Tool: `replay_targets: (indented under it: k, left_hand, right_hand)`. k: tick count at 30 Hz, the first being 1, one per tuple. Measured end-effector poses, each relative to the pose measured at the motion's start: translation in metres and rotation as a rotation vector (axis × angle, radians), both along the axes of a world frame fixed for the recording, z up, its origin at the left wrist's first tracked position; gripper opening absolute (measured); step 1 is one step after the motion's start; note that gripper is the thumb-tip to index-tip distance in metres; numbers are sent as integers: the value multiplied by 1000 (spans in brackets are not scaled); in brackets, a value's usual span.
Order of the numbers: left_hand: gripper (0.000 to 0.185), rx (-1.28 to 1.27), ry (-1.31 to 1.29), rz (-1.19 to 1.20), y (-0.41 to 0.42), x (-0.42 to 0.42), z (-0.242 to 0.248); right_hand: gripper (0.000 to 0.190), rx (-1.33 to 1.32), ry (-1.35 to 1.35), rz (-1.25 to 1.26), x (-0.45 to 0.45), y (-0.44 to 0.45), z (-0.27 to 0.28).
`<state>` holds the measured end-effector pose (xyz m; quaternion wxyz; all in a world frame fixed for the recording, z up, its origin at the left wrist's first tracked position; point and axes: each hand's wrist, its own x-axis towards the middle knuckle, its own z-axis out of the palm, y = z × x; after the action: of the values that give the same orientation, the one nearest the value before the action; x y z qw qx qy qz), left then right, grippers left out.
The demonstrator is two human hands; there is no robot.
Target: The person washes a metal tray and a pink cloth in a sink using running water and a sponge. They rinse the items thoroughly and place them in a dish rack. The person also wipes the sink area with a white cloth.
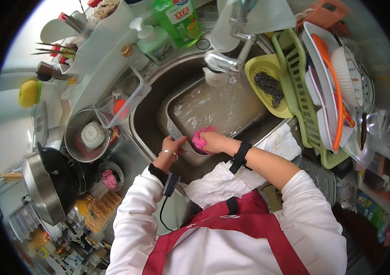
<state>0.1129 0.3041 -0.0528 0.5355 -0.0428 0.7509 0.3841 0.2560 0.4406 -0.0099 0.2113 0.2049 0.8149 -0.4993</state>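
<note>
A rectangular plastic basin [177, 134] full of cloudy water sits in the stainless steel sink [143, 118]. My left hand [175, 145] grips the basin's near left rim, thumb on top. In my right hand [214, 141] is a bunched pink cloth [200, 138], pressed at the inner side of that rim and partly in the water. Above the far part of the basin, water runs from the chrome faucet [224, 62], which has a white fitting. The underside of the cloth and some of my fingers are hidden.
A yellow-green strainer tray [252, 68] holding a steel scourer [268, 86] rests at the sink's right edge, beside a green dish rack [293, 68]. White cloths [215, 184] lie along the front edge. To the left are a clear container [140, 94], a metal bowl [86, 154] and a wok [48, 185].
</note>
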Motion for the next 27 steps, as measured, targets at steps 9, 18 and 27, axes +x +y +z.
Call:
replay_targets:
  k: [9, 18, 27]
  left_hand:
    - [14, 339, -21, 2, -6, 1, 59]
    - [10, 589, -48, 38, -3, 2, 93]
    - [10, 503, 96, -47, -3, 12, 144]
  right_hand:
    - [32, -108, 126, -323, 31, -11, 6]
    - [30, -221, 273, -406, 29, -19, 13]
    - [21, -372, 371, -563, 39, -29, 41]
